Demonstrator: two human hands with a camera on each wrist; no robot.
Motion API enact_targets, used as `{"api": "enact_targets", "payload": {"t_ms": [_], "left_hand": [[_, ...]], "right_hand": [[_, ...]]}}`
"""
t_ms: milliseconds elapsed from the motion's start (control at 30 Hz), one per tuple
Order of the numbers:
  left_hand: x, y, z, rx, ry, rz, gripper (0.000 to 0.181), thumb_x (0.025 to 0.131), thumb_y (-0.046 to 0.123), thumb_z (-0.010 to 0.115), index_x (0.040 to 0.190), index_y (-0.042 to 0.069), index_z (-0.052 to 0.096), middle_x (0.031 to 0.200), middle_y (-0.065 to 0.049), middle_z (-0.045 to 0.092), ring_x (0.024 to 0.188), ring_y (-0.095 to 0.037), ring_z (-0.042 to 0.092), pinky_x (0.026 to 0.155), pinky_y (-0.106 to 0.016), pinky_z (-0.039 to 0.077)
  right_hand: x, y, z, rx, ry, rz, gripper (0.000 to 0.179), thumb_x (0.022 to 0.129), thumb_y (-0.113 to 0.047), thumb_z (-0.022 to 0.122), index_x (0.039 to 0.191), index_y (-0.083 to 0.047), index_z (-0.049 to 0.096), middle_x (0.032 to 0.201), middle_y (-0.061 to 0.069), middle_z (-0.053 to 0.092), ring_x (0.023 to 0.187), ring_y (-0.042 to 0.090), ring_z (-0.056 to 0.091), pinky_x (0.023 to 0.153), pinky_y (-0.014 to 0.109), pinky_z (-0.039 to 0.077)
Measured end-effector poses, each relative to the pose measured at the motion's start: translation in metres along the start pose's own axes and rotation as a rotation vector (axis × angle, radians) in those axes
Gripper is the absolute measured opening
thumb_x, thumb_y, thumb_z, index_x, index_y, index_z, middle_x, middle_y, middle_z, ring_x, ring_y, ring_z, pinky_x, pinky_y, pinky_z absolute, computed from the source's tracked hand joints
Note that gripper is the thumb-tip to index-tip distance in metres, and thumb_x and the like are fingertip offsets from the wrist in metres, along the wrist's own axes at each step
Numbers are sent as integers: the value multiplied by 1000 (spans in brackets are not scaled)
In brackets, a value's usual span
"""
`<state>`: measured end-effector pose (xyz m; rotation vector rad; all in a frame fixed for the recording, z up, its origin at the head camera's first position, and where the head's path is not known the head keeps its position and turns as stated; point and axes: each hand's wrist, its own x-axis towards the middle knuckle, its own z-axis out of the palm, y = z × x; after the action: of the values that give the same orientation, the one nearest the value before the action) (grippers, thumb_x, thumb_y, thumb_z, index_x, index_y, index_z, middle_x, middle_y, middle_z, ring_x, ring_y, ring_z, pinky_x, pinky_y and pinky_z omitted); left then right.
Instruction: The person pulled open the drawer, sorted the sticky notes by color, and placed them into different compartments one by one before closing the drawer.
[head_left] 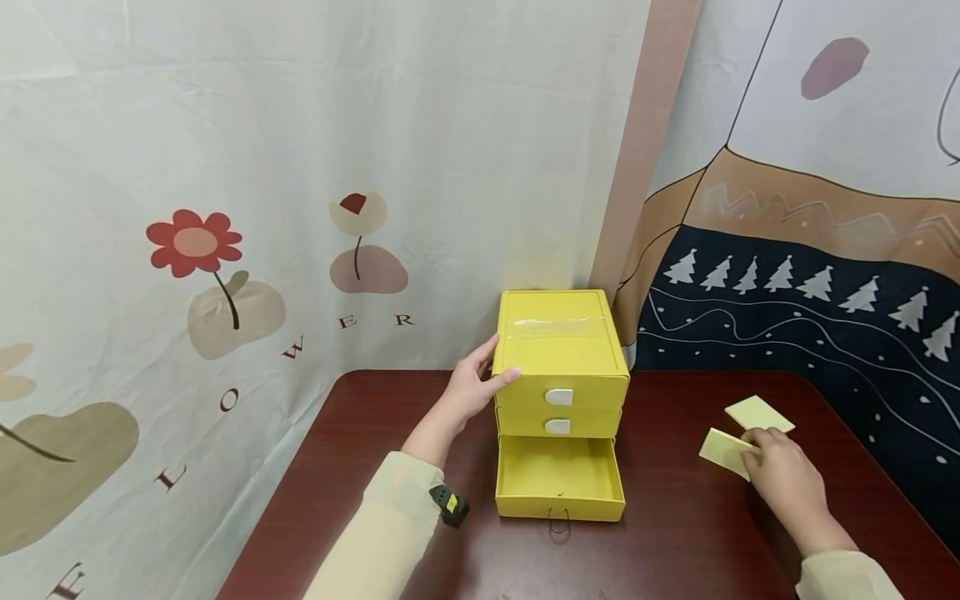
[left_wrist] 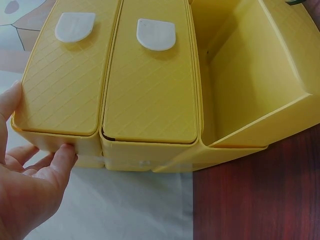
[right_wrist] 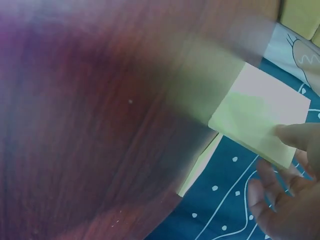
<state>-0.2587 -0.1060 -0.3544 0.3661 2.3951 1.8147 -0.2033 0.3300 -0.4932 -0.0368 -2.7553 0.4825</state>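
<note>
My left hand [head_left: 471, 385] rests on the upper left corner of a yellow desktop drawer box [head_left: 562, 350], its thumb over the top edge and its fingers against the side. The bottom drawer [head_left: 558, 471] is pulled out, with no contents showing inside. The two drawers above are closed, each with a white tab handle [left_wrist: 156, 34]. To the right of the box, my right hand [head_left: 783, 475] pinches a pale yellow sticky note pad [right_wrist: 260, 112] between thumb and fingers. A second sticky note pad [head_left: 759, 413] is just behind that hand.
Everything stands on a dark red wooden table [head_left: 690, 533]. A printed cloth [head_left: 450, 167] hangs behind it, with a dark blue tree-patterned part [head_left: 817, 325] at the right. Clear tape [head_left: 555, 327] crosses the box's top. A thin loop [head_left: 558, 521] hangs at the open drawer's front.
</note>
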Motion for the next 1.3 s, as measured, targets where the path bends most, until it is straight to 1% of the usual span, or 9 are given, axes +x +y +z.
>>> {"api": "enact_targets", "payload": {"t_ms": [67, 200, 300, 367, 500, 667, 900, 1100, 1300], "left_hand": [[1, -1, 0, -9, 1, -4, 77, 89, 20, 67, 151, 11, 23, 154, -8, 28, 142, -26, 27, 111, -42, 32], [11, -18, 1, -15, 30, 6, 78, 87, 23, 69, 151, 16, 26, 153, -5, 32, 141, -23, 30, 110, -41, 34], [17, -29, 2, -15, 46, 16, 78, 86, 26, 70, 151, 19, 27, 152, -3, 34, 140, -21, 32, 110, -40, 35], [16, -26, 2, -21, 37, 12, 78, 87, 25, 70, 151, 18, 27, 152, -4, 33, 141, -22, 30, 110, -41, 34], [8, -12, 1, -24, 11, 3, 77, 88, 21, 68, 151, 13, 24, 153, -8, 30, 142, -25, 28, 111, -43, 33], [0, 0, 0, -8, 4, -9, 77, 89, 20, 67, 151, 11, 23, 154, -9, 29, 142, -26, 27, 111, -41, 32], [-1, 1, 1, -9, 8, -7, 76, 89, 20, 67, 151, 10, 23, 154, -9, 29, 142, -26, 28, 111, -41, 32], [-1, 1, 0, -4, 4, -3, 77, 89, 20, 67, 151, 10, 23, 154, -9, 29, 142, -26, 28, 111, -41, 32], [-1, 1, 0, -6, 4, -9, 77, 89, 20, 67, 151, 11, 23, 154, -8, 28, 142, -25, 27, 111, -41, 32]], "right_hand": [[-2, -2, 2, 0, 24, -22, 16, 78, -6, 70, 93, -3, 64, 89, 15, 61, 74, 33, 58, 52, 46, 45], [-4, -5, 5, -7, 66, -56, 13, 75, -5, 73, 85, -7, 65, 84, 11, 62, 72, 31, 58, 48, 42, 43], [-5, -6, 6, -12, 86, -76, 14, 73, -3, 75, 83, -9, 67, 84, 9, 62, 76, 32, 58, 49, 43, 44], [-5, -7, 8, -17, 96, -85, 14, 72, -3, 75, 82, -10, 68, 85, 8, 62, 82, 33, 57, 52, 46, 46], [-5, -9, 9, -24, 126, -117, 14, 72, -2, 75, 82, -9, 69, 88, 8, 63, 88, 33, 55, 60, 51, 48], [-5, -13, 11, -35, 180, -183, 16, 69, -4, 77, 83, -10, 71, 87, 6, 65, 82, 27, 54, 57, 47, 48], [-8, -20, 11, -25, 264, -240, 19, 64, -2, 80, 80, -10, 72, 84, 3, 64, 75, 22, 52, 52, 41, 46], [-9, -25, 10, -23, 310, -283, 23, 60, -1, 81, 80, -6, 71, 85, 5, 63, 76, 23, 52, 53, 42, 45], [-12, -33, 11, -24, 359, -352, 25, 57, -1, 82, 79, -7, 72, 84, 4, 63, 76, 21, 51, 53, 40, 45]]}}
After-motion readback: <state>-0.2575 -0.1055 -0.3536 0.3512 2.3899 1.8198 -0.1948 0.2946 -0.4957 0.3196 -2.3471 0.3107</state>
